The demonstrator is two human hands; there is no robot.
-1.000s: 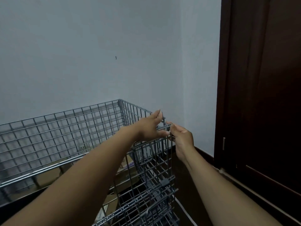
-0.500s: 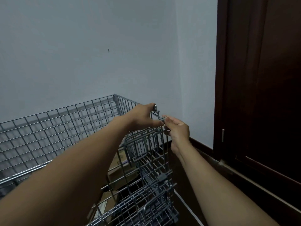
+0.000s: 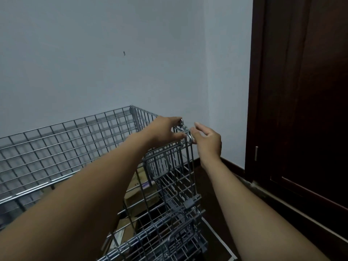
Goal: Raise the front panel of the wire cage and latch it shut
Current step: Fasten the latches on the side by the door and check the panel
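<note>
One wire cage (image 3: 66, 146) fills the view from nine o'clock to six o'clock. Two bare hands meet at its top corner near the centre: the left hand (image 3: 165, 131) and the right hand (image 3: 208, 143). Two metal latch rings (image 3: 188, 137) show between them. At least two cardboard boxes (image 3: 140, 194) lie inside. One dark wooden door (image 3: 305, 110) stands at three o'clock.

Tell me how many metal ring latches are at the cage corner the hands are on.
2: one ring latch by the left hand, another ring latch beside the right hand. Others may be hidden.
</note>
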